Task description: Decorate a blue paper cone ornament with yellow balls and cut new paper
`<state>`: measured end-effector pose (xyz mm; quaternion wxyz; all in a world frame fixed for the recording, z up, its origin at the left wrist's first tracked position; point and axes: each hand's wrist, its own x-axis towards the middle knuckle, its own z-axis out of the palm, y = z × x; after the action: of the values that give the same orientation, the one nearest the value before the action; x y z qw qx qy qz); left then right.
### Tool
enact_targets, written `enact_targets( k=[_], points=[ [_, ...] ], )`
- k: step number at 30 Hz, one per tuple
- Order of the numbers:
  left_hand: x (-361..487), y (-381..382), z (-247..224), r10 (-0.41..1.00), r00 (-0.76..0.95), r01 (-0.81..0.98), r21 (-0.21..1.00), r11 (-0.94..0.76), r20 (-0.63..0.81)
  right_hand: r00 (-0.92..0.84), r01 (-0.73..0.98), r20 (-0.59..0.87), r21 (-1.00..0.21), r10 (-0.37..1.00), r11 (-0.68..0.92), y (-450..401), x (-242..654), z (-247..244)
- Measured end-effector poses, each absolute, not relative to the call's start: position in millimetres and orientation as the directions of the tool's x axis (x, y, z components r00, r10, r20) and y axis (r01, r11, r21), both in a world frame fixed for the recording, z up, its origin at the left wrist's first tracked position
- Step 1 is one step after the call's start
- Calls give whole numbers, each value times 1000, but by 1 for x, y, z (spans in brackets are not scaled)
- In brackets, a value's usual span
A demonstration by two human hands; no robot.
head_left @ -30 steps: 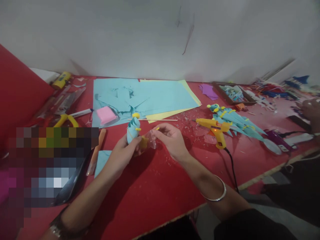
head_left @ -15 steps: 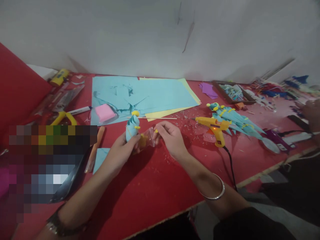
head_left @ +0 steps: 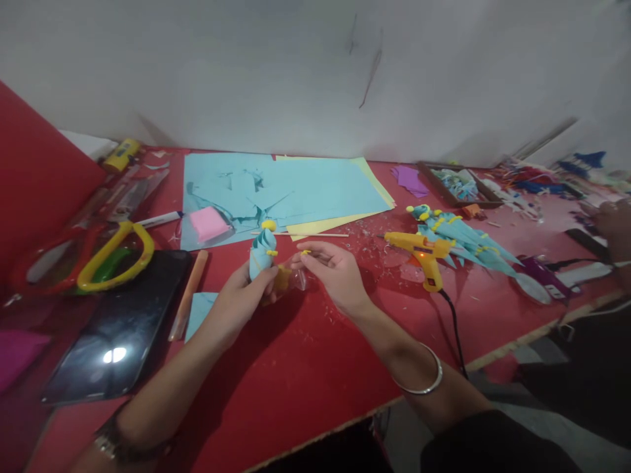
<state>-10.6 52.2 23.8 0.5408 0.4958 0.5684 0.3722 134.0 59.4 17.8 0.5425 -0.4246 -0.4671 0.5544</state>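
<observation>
My left hand (head_left: 248,289) is closed round a rolled blue paper piece (head_left: 261,255) with a yellow ball (head_left: 269,225) at its top and a small yellow bit on its side. The same hand also holds a clear plastic bag with yellow pieces (head_left: 282,278). To its right, my right hand (head_left: 328,266) pinches a tiny yellow piece (head_left: 305,252) between thumb and fingers, beside the bag's open end. Behind both hands a thin wooden stick (head_left: 310,234) lies on the red table (head_left: 296,368).
A yellow glue gun (head_left: 424,253) with its light on lies right, before blue paper cones (head_left: 468,236). Large blue sheets (head_left: 325,187) and a pink block (head_left: 209,224) lie behind. Left are a black phone (head_left: 123,328) and yellow-handled scissors (head_left: 89,286). Someone's hand (head_left: 608,226) shows far right.
My right hand has shifted slightly left with its fingers turned, and the yellow piece between them shows more. My left hand keeps its hold, nearly still.
</observation>
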Motion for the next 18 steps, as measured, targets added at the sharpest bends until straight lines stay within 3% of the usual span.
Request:
enact_targets(
  k=[18],
  points=[
    [-14, 53, 24, 968, 158, 283, 948, 145, -195, -63, -148, 88, -986, 994, 78, 56, 132, 22]
  ],
)
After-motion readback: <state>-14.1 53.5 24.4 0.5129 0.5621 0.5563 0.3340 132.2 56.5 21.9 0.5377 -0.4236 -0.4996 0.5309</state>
